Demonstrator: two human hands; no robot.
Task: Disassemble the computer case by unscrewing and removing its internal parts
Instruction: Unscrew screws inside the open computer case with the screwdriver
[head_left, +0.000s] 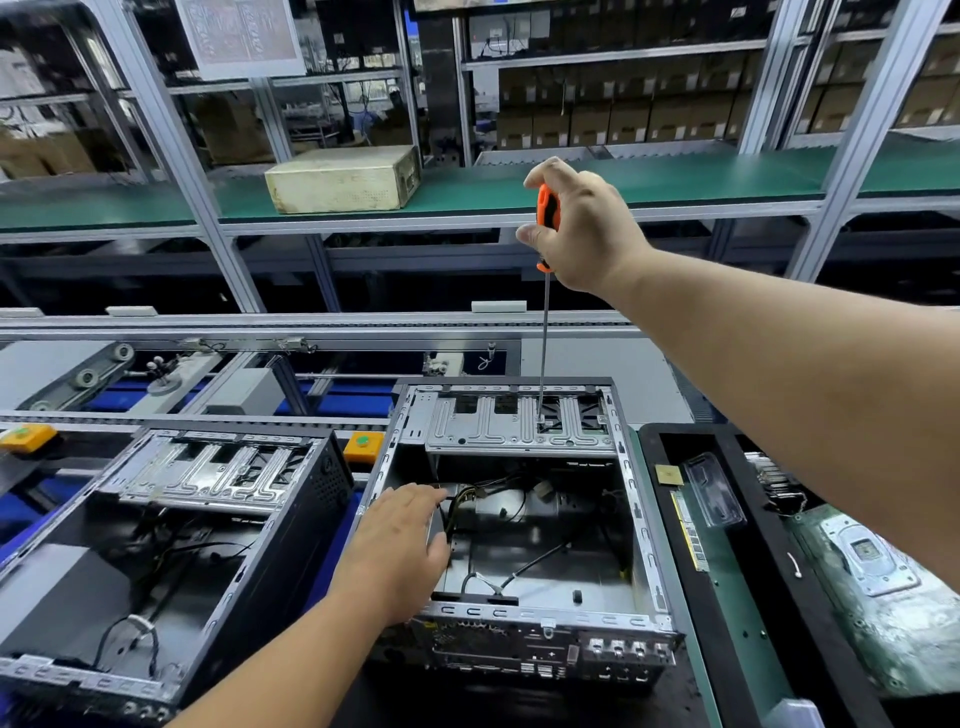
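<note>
An open computer case (644, 530) lies in front of me with loose black cables (535, 564) inside. At its far end sits a silver drive cage (498, 423). My right hand (587, 228) grips the orange handle of a long screwdriver (543, 343) held upright, its tip down on the drive cage near a screw. My left hand (400, 545) rests with fingers straight on the case's left wall, reaching over the edge into the inside.
A second open case (270, 525) lies to the left. Black trays (691, 519) on the right hold circuit boards (862, 566) and small parts. Orange button boxes (363, 446) sit by the conveyor rail. A beige box (343, 179) stands on the green shelf behind.
</note>
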